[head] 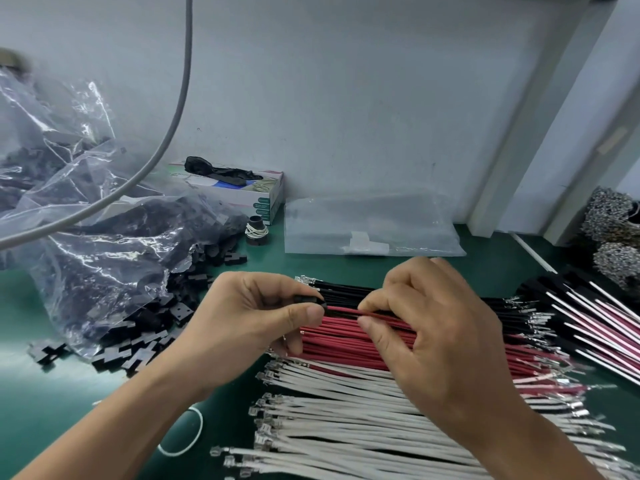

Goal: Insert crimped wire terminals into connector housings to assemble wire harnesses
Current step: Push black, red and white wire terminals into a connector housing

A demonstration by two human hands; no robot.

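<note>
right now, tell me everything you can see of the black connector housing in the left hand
The black connector housing is a small dark plastic-looking piece, mostly hidden in the grip of the left hand, pinched between thumb and forefinger above the wire piles. Its open end faces right, where a red wire, pinched by the right hand, meets it. Its cavities cannot be seen.

A small black connector housing (pixel 311 300) sits at centre; a red wire (pixel 346 311) runs level from its 3 o'clock side, above red, black and white wire rows.

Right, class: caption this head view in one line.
Left hand holds black housing; right hand feeds in a red wire.
</note>
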